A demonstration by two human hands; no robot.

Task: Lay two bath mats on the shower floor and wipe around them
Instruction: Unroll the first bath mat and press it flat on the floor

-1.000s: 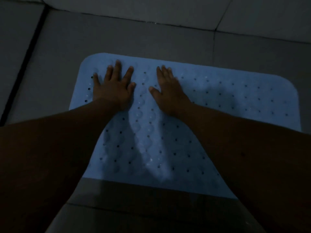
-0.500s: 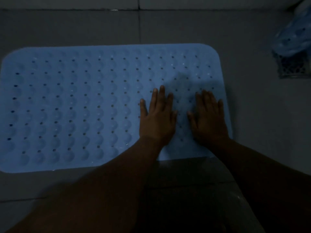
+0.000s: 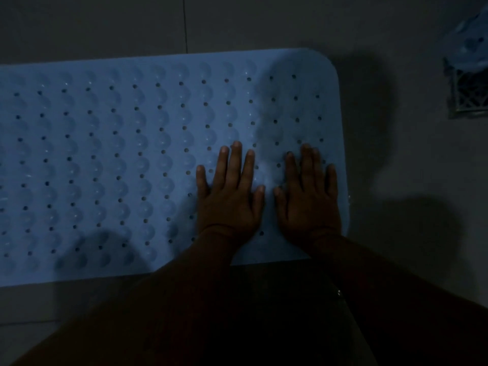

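Both palms pressed flat on the mat, in dim light.

The pale blue perforated rubber bath mat [image 3: 132, 159] lies flat on the grey tiled shower floor [image 3: 412, 167]. The left hand [image 3: 231, 196] and right hand [image 3: 309, 199] rest side by side near its right end, fingers spread, gripping nothing. A second bluish mat [image 3: 467, 38] sits crumpled on a lattice-sided basket [image 3: 468, 93] at far right.
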